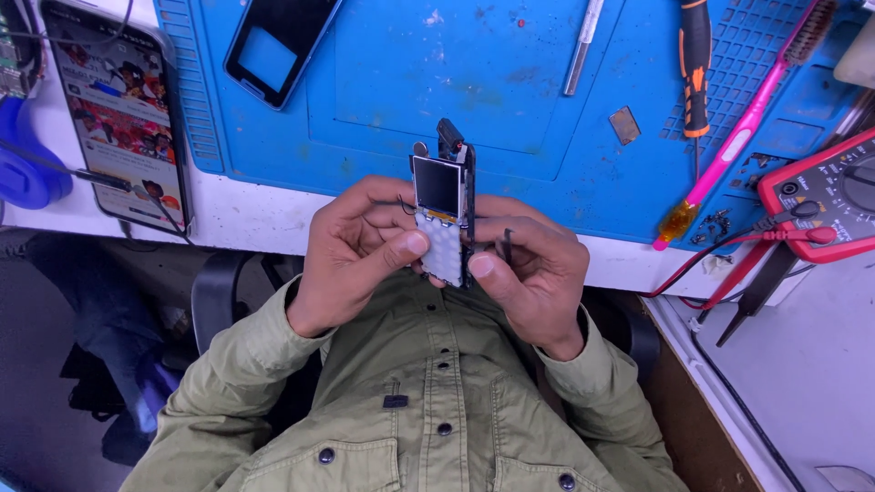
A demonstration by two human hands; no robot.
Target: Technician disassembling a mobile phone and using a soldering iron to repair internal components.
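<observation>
A small stripped keypad phone (442, 219) is held upright between both hands, just over the near edge of the blue work mat (510, 82). It shows a small dark screen above a white keypad membrane, and thin wires hang off its left side. My left hand (351, 251) grips its left edge, thumb tip on the keypad. My right hand (533, 273) holds the right edge, thumb pressed near the bottom corner. A thin dark tool (507, 244), perhaps tweezers, is tucked in the right hand's fingers.
On the mat lie a black phone front frame (278, 41), a metal tool (583, 46), a small metal plate (624, 125), an orange-black screwdriver (695, 68) and a pink toothbrush (738, 137). A red multimeter (820, 196) with leads sits right. A lit smartphone (118, 109) lies left.
</observation>
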